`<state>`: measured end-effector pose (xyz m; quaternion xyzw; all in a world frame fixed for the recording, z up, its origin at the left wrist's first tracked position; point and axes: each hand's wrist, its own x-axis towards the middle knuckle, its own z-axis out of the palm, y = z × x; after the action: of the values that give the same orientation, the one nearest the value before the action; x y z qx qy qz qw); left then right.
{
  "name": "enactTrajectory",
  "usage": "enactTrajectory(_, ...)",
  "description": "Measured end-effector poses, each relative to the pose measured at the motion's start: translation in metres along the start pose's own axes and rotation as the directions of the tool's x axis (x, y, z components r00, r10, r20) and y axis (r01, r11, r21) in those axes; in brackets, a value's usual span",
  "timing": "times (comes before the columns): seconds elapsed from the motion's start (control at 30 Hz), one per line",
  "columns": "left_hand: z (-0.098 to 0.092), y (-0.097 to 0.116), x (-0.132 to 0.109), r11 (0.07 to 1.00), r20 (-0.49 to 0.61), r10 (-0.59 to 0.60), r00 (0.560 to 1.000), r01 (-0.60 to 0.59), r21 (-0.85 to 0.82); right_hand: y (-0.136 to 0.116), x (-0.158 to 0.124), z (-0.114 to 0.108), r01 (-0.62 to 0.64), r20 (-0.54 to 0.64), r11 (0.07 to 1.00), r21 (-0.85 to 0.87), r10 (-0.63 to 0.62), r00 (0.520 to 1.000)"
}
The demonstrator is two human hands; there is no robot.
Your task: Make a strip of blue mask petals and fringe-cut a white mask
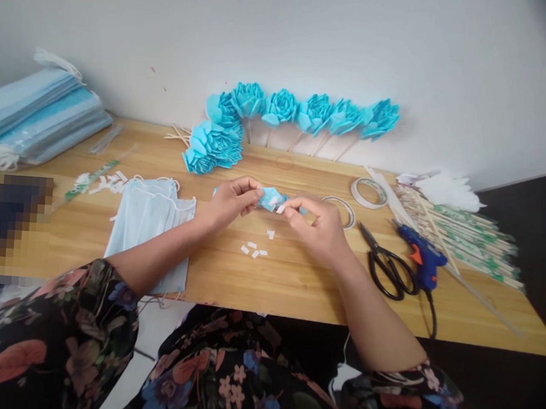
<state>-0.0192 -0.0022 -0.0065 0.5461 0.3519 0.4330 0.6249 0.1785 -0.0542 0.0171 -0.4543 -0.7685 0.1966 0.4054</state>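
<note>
My left hand [232,203] and my right hand [317,225] meet over the middle of the wooden table [277,279]. Together they pinch a small folded light-blue piece of mask fabric [271,199] held just above the tabletop. My right fingertips also press a tiny white bit of tape against it. Several small white tape pieces [255,249] lie on the wood below my hands. Both hands have their fingers closed round the blue piece.
Flat blue face masks [153,218] lie at my left, a bigger stack [36,116] at far left. Finished blue flowers on sticks [302,113] lean against the wall. Two tape rolls [366,192], black scissors [388,265], a blue glue gun [423,255] and wrapped sticks [462,236] lie at right.
</note>
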Motion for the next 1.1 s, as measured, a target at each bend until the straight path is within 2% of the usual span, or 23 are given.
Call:
enactTrajectory(0.1, -0.001, 0.000, 0.001, 1.000, -0.006, -0.005, 1.000, 0.005, -0.005, -0.001, -0.001, 0.002, 0.129, 0.264, 0.991, 0.015, -0.129, 0.956)
enactTrajectory(0.2, -0.001, 0.000, 0.001, 1.000, -0.004, -0.004, 1.000, 0.004, 0.001, -0.002, -0.002, 0.002, 0.129, 0.362, 0.992, -0.006, -0.118, 0.925)
enactTrajectory(0.33, 0.000, 0.002, -0.001, 1.000, 0.014, 0.004, 1.000, -0.004, 0.019, -0.005, -0.003, -0.010, -0.067, 0.313, 0.997, 0.025, 0.056, 0.948)
enactTrajectory(0.43, 0.000, 0.002, -0.003, 0.996, 0.057, 0.016, 0.998, -0.021, 0.087, -0.002, -0.003, -0.016, -0.107, 0.164, 0.989, 0.104, 0.089, 0.982)
enactTrajectory(0.53, 0.000, 0.002, -0.004, 0.987, 0.116, 0.059, 0.991, -0.076, 0.144, 0.005, -0.003, -0.015, -0.128, 0.057, 0.974, 0.185, 0.119, 0.991)
enactTrajectory(0.67, 0.000, 0.002, -0.003, 0.981, 0.113, 0.080, 0.990, -0.098, 0.168, 0.006, -0.003, -0.012, -0.092, 0.069, 0.976, 0.197, 0.080, 0.994)
enactTrajectory(0.77, -0.001, 0.006, -0.002, 0.982, 0.065, 0.077, 0.995, -0.087, 0.165, 0.000, -0.003, -0.013, -0.050, 0.141, 0.980, 0.190, 0.023, 0.990)
enactTrajectory(0.83, -0.001, 0.009, -0.002, 0.983, 0.052, 0.080, 0.995, -0.087, 0.163, -0.002, -0.003, -0.013, -0.095, 0.162, 0.980, 0.176, 0.066, 0.985)
enactTrajectory(0.93, -0.001, 0.010, -0.002, 0.977, 0.089, 0.090, 0.992, -0.105, 0.187, 0.002, -0.001, -0.011, -0.192, 0.042, 0.975, 0.112, 0.189, 0.981)
enactTrajectory(1.0, -0.001, 0.008, -0.003, 0.968, 0.132, 0.099, 0.986, -0.126, 0.218, 0.007, 0.000, -0.009, -0.222, -0.008, 0.970, 0.100, 0.224, 0.975)
enactTrajectory(1.1, 0.000, 0.004, -0.005, 0.950, 0.181, 0.113, 0.977, -0.159, 0.267, 0.010, 0.002, -0.008, -0.242, 0.063, 0.963, 0.120, 0.236, 0.970)
